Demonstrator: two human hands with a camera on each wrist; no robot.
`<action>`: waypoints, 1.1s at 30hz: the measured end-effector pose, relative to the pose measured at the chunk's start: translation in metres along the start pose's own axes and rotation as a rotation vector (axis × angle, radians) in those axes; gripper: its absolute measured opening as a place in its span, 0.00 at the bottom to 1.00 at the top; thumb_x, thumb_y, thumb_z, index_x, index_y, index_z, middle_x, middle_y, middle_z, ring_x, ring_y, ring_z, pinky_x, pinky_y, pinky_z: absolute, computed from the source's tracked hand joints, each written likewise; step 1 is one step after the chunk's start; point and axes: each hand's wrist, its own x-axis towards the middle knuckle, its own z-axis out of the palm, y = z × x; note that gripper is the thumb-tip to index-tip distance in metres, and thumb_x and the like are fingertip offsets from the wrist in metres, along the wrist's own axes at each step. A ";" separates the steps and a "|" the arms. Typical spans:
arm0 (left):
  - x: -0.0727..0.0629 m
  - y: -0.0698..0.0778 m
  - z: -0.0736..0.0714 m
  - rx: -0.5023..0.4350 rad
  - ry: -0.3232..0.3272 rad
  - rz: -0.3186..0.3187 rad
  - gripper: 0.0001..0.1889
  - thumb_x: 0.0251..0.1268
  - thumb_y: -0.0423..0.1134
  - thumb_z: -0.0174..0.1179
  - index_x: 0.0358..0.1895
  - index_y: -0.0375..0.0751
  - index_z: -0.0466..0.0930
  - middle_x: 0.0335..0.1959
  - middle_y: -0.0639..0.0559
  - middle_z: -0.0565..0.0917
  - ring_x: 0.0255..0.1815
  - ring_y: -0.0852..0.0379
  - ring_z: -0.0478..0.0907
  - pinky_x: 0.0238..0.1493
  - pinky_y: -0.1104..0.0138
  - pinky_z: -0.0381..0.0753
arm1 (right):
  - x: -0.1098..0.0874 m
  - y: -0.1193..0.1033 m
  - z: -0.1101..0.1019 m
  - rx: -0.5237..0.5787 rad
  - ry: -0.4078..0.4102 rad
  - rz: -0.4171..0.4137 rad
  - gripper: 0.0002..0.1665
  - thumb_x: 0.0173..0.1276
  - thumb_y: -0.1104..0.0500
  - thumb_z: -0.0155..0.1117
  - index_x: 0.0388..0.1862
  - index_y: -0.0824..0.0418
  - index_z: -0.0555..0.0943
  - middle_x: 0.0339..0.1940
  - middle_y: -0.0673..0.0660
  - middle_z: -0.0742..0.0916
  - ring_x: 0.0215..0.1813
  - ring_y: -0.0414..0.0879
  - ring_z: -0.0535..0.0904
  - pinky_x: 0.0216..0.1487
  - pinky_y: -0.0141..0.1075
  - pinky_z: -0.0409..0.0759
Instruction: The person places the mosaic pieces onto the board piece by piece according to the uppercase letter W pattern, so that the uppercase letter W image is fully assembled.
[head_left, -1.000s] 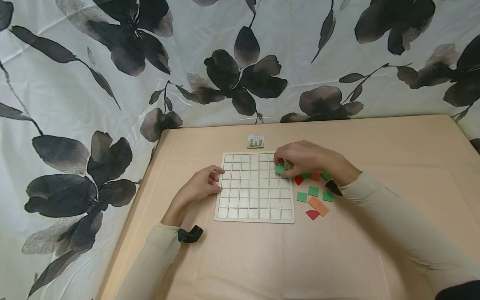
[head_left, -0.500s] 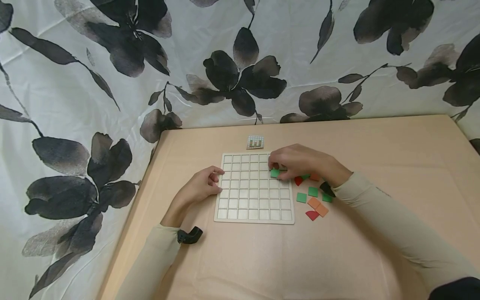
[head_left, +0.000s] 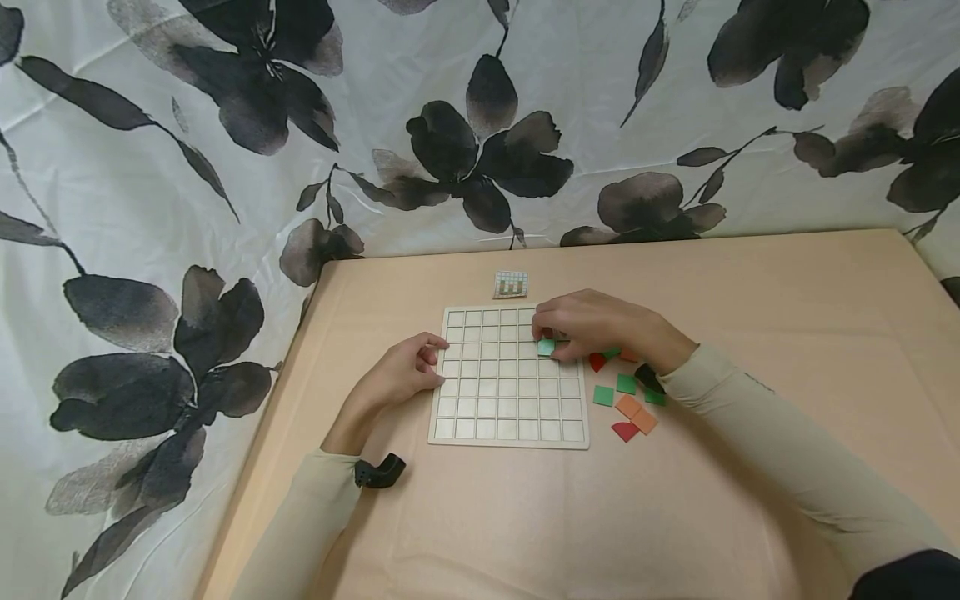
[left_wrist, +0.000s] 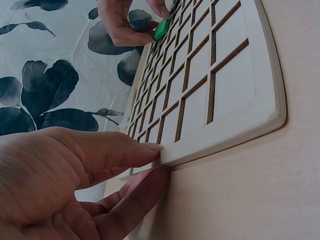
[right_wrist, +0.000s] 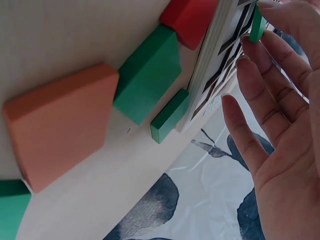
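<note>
A white grid board (head_left: 508,408) with square cells lies on the table. At its left edge, my left hand (head_left: 401,367) has the thumb over the rim and a curled index finger against the side, as the left wrist view shows. My right hand (head_left: 596,325) pinches a small green square tile (head_left: 546,347) between thumb and fingertips over the upper right cells. In the right wrist view this green tile (right_wrist: 257,25) is tilted on edge between the fingers, close over the board. The cells under my right hand are hidden in the head view.
Right of the board lie several loose tiles: green squares (head_left: 603,395), orange squares (head_left: 643,419) and red quarter-round pieces (head_left: 625,431). A small pattern card (head_left: 511,284) lies beyond the board. A floral cloth (head_left: 480,100) hangs behind the wooden table (head_left: 525,525).
My right hand has moved left over the board with the green tile, which now looks lighter and flatter in the head view. My left hand has stayed at the board's edge.
</note>
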 end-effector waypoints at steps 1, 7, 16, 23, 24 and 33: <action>0.000 0.000 0.000 -0.001 0.000 -0.001 0.27 0.60 0.25 0.68 0.63 0.39 0.74 0.40 0.45 0.73 0.37 0.53 0.72 0.38 0.67 0.73 | 0.000 0.000 0.000 -0.001 0.001 -0.003 0.15 0.62 0.52 0.73 0.47 0.51 0.83 0.37 0.46 0.82 0.39 0.40 0.76 0.45 0.37 0.77; 0.000 0.000 0.000 -0.004 0.001 -0.004 0.26 0.60 0.26 0.68 0.62 0.40 0.75 0.40 0.46 0.73 0.37 0.53 0.72 0.39 0.66 0.73 | 0.001 0.001 0.000 -0.006 0.006 -0.024 0.14 0.61 0.52 0.73 0.46 0.51 0.83 0.38 0.47 0.81 0.39 0.40 0.76 0.44 0.37 0.77; -0.001 0.000 -0.001 -0.004 -0.003 0.002 0.27 0.60 0.25 0.68 0.63 0.38 0.74 0.40 0.45 0.73 0.36 0.54 0.72 0.38 0.67 0.73 | 0.001 0.001 0.000 -0.003 0.004 -0.020 0.14 0.62 0.52 0.73 0.46 0.52 0.84 0.39 0.47 0.81 0.39 0.41 0.75 0.44 0.37 0.76; -0.001 0.000 0.001 -0.011 -0.003 0.000 0.26 0.60 0.25 0.68 0.63 0.38 0.75 0.41 0.45 0.72 0.37 0.53 0.71 0.38 0.67 0.72 | 0.000 0.000 0.000 0.001 -0.002 -0.012 0.15 0.62 0.52 0.73 0.47 0.52 0.85 0.40 0.48 0.81 0.40 0.41 0.75 0.45 0.37 0.77; -0.001 0.000 0.000 -0.011 -0.002 -0.001 0.26 0.60 0.25 0.68 0.63 0.38 0.75 0.41 0.45 0.72 0.37 0.53 0.71 0.37 0.67 0.73 | -0.001 0.000 -0.001 0.005 -0.004 -0.009 0.15 0.62 0.52 0.74 0.47 0.52 0.85 0.40 0.48 0.81 0.40 0.41 0.75 0.46 0.37 0.77; 0.000 0.001 0.000 0.015 0.008 -0.004 0.26 0.60 0.26 0.68 0.63 0.39 0.75 0.41 0.45 0.73 0.38 0.53 0.72 0.38 0.66 0.74 | -0.003 0.000 -0.001 0.019 -0.017 0.004 0.14 0.64 0.52 0.73 0.48 0.52 0.85 0.41 0.49 0.81 0.41 0.42 0.75 0.46 0.37 0.77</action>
